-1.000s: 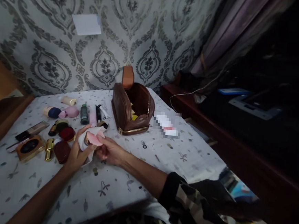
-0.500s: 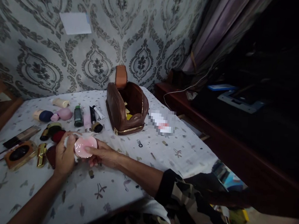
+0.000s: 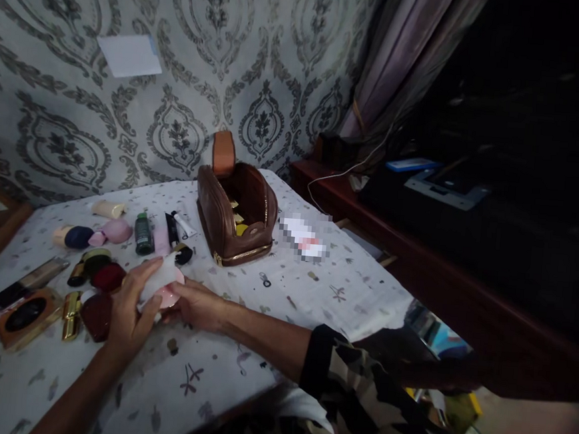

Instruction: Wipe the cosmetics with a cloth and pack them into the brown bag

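My right hand (image 3: 202, 306) grips a glossy pink heart-shaped compact (image 3: 170, 295) by its right side. A white tissue (image 3: 162, 275) lies over part of the compact, and my left hand (image 3: 135, 302) presses it there with fingers and thumb. The tissue covers much of the compact's lid. Left of my hands are a dark red heart-shaped case (image 3: 96, 315), a gold lipstick tube (image 3: 72, 317) and a red round item (image 3: 109, 277). Farther back, an unzipped brown leather toiletry bag (image 3: 233, 222) stands with yellow items inside.
A green bottle (image 3: 143, 234), pink tube (image 3: 161, 241), dark-blue-capped bottle (image 3: 78, 236) and pink puff-shaped item (image 3: 116, 231) stand or lie behind my hands. At left is an amber-framed compact (image 3: 28, 317). A blurred-out white item (image 3: 304, 238) lies right of the bag.
My left hand has moved the tissue onto the front of the pink compact, covering much of its lid. The view has shifted slightly to the right.
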`<state>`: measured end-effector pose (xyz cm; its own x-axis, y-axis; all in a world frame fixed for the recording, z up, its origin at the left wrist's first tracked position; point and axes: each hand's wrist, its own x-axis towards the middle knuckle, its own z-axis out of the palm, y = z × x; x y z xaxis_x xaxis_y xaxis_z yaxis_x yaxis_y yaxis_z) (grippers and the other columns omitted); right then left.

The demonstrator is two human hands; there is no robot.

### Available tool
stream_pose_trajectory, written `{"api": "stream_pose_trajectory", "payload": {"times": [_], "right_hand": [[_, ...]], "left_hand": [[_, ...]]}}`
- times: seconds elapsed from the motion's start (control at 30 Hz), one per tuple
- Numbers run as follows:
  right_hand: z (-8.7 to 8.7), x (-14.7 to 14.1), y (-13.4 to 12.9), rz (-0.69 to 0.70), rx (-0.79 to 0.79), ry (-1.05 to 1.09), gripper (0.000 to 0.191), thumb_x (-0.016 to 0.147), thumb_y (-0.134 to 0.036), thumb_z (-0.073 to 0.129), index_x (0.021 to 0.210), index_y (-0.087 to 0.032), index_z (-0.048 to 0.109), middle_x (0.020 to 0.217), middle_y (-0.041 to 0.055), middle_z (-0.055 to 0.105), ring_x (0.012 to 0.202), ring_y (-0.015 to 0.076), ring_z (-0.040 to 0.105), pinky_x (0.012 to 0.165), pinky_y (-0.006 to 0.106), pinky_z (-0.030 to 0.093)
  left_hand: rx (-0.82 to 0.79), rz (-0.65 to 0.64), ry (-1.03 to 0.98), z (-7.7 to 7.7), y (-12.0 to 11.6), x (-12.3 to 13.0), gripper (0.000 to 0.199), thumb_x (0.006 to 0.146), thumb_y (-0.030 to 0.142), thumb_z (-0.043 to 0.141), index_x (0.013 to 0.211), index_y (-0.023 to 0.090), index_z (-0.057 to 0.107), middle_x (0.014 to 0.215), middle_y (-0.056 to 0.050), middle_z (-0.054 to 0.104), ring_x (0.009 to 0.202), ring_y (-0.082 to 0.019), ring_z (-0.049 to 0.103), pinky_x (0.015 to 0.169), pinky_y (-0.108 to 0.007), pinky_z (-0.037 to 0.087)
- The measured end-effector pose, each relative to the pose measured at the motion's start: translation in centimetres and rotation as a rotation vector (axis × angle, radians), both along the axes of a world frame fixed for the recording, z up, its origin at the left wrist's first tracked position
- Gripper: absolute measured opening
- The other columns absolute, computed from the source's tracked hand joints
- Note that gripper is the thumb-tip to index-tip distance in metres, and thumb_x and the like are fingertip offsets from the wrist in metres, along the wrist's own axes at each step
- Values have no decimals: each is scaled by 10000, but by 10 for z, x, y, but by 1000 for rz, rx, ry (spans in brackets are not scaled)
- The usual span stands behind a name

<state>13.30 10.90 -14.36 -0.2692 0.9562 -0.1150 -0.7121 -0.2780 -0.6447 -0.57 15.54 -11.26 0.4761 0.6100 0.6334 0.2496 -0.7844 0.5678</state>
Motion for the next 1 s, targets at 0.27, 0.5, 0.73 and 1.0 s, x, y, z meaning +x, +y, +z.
{"api": "stream_pose_trajectory", "payload": {"times": [0.27, 0.5, 0.73, 1.0], "right_hand": [[4, -2, -4, 3, 2, -51, 648, 503, -627, 859, 848, -128, 633, 707, -5, 645, 620, 99, 599, 539, 203, 447], [19, 3, -8, -8, 16, -54, 792, 378, -353, 969, 1042, -172, 577, 732, -46, 679, 539, 88, 627, 506, 177, 481], [23, 2, -12, 10, 10, -43, 900, 375, -339, 975, 1143, -171, 540, 805, -32, 685, 600, 88, 654, 578, 176, 511], [11, 4, -3, 5, 39, 75, 706, 492, -598, 882, 968, -151, 615, 790, 10, 698, 674, 125, 668, 609, 213, 497]], "left_hand": [[-340, 177, -157, 12, 6, -6, 378, 898, 520, 488, 903, 193, 677, 896, -50, 695, 823, -218, 627, 720, -299, 483], [-456, 279, -233, 10, 9, -3, 420, 811, 608, 583, 807, 190, 627, 707, 5, 596, 622, -140, 506, 539, -227, 405], [-332, 338, -119, 12, 10, -5, 443, 853, 586, 516, 868, 169, 662, 705, -3, 626, 622, -156, 549, 545, -244, 441], [-66, -56, 27, -2, 9, -3, 555, 999, 484, 249, 1204, 192, 675, 1313, -95, 623, 1239, -261, 553, 1068, -400, 419]]}}
